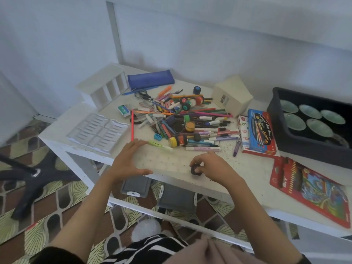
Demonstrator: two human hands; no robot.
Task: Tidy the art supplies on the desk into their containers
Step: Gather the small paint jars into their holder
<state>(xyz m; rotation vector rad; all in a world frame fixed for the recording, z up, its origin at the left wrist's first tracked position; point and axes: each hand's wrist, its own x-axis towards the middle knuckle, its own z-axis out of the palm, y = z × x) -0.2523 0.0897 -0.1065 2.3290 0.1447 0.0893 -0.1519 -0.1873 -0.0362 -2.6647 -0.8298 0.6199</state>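
Note:
A heap of pens, markers and small paint pots [182, 119] lies in the middle of the white desk [247, 168]. In front of it sits a clear plastic tray with round wells [167, 161]. My left hand [126, 159] holds the tray's left end, thumb under the near edge and fingers over the far edge. My right hand [208, 165] pinches a small black pot [195, 170] at the tray's near right corner. A yellow highlighter [159, 145] lies just beyond the tray.
A white moulded tray [97, 132] and a white divided organiser [106, 86] stand at the left, a blue pencil case [150, 79] behind. At the right are marker boxes [259, 130], a red pencil box [312, 187] and a black bin of bowls [280, 134]. A chair base [28, 176] stands on the floor.

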